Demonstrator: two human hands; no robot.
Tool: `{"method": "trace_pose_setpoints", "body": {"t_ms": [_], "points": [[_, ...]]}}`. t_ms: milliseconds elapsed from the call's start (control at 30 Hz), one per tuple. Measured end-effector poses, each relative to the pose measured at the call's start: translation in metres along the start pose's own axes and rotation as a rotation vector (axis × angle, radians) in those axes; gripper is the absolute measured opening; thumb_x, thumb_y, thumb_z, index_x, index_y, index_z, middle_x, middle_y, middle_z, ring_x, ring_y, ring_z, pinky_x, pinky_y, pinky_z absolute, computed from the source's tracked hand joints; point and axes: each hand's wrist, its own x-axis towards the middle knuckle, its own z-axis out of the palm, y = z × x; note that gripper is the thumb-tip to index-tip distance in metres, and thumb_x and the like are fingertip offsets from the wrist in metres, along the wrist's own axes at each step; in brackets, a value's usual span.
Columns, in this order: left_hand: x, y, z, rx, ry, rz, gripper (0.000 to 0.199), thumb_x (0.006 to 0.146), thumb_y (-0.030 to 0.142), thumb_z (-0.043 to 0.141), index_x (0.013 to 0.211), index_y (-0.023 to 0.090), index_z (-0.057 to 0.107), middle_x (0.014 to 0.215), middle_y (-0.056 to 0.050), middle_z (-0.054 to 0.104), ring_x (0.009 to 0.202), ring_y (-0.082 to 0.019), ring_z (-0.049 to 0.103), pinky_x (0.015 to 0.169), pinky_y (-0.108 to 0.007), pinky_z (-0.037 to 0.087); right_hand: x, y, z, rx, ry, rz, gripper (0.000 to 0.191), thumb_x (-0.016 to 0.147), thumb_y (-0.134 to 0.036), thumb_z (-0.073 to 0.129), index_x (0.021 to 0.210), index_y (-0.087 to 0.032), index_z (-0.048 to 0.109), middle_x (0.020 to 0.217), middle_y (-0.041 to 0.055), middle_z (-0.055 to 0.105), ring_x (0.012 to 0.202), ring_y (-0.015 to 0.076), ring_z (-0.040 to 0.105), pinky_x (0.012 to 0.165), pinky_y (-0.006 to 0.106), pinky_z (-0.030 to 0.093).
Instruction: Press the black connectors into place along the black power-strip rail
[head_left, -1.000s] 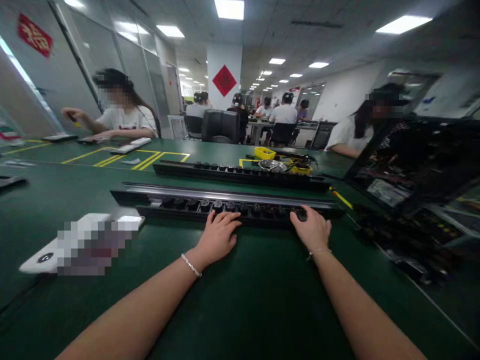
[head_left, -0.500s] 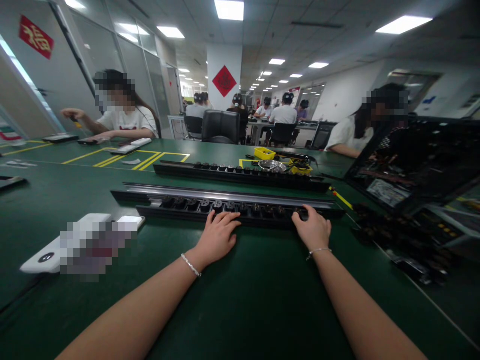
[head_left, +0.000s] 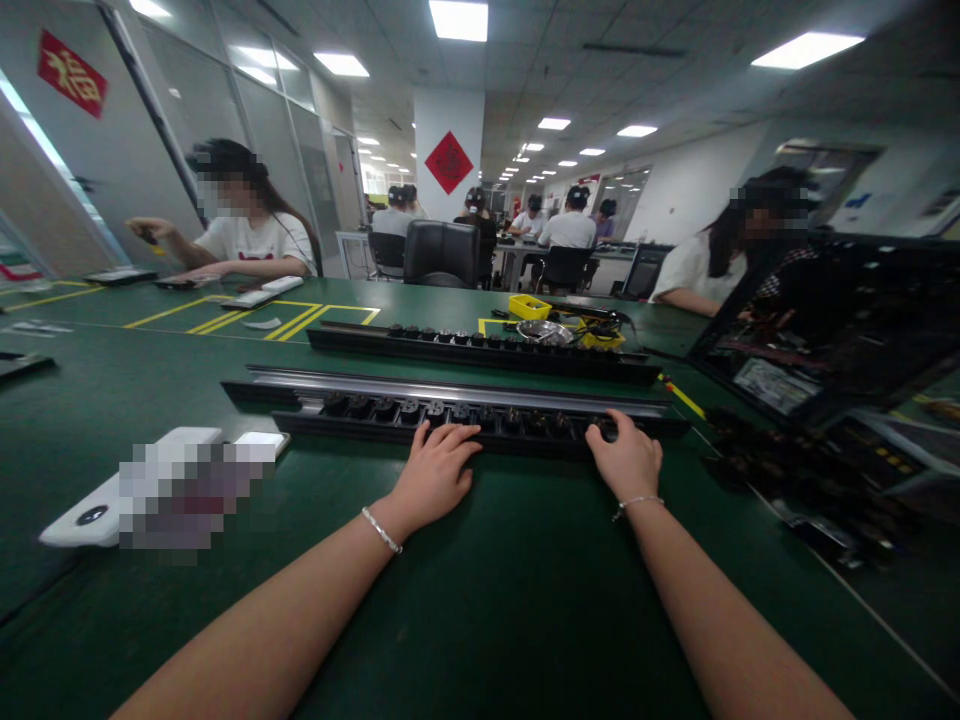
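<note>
A long black socket strip (head_left: 510,440) lies crosswise before me, with a row of round black socket modules (head_left: 435,410) in its channel. My left hand (head_left: 435,470) rests at the strip's middle, fingers spread and fingertips on its front edge. Near the right end, my right hand (head_left: 628,455) has thumb and fingers curled around the strip's edge and a dark module there. What lies under the right fingers is partly hidden. Right behind runs a long black rail (head_left: 450,388) with a shiny metallic face.
Farther back lies another black socket strip (head_left: 480,350), near a metal bowl (head_left: 544,332) and a yellow bin (head_left: 529,307). White devices (head_left: 97,510) lie at left. A pile of dark parts (head_left: 817,480) and a large black panel (head_left: 847,310) stand right. Co-workers sit across the table.
Both my hands and the strip stay practically where they were. The co-worker at left has shifted a raised hand slightly.
</note>
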Motion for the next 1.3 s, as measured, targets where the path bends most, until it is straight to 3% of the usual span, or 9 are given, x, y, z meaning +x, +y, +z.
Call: {"method": "trace_pose_setpoints", "body": {"t_ms": [633,1100,1300], "points": [[0.0,0.0,-0.002,0.011,-0.004,-0.002,0.036,0.08,0.022,0.05,0.114,0.03,0.056,0.136,0.0,0.05,0.125,-0.023,0.04,0.111,-0.056,0.016,0.0,-0.004,-0.004,-0.032,-0.024,0.004,0.053,0.079,-0.046,0.041,0.122,-0.017,0.054,0.103,0.012,0.065,0.101,0.025,0.056,0.097,0.042,0.03],[0.0,0.0,-0.001,0.019,-0.003,-0.009,0.036,0.079,0.022,0.05,0.114,0.031,0.056,0.136,0.001,0.05,0.125,-0.023,0.041,0.11,-0.056,0.018,0.005,0.008,-0.003,-0.029,0.002,0.011,0.048,0.078,-0.038,0.043,0.119,-0.017,0.057,0.098,0.0096,0.067,0.094,0.0242,0.06,0.089,0.036,0.038],[0.0,0.0,-0.001,0.014,-0.012,-0.013,0.035,0.08,0.022,0.049,0.114,0.03,0.056,0.137,0.001,0.049,0.126,-0.023,0.04,0.11,-0.057,0.017,0.006,0.011,-0.002,-0.032,0.023,0.045,0.052,0.074,-0.041,0.047,0.122,-0.019,0.054,0.123,0.0107,0.057,0.116,0.0284,0.046,0.098,0.044,0.033]]}}
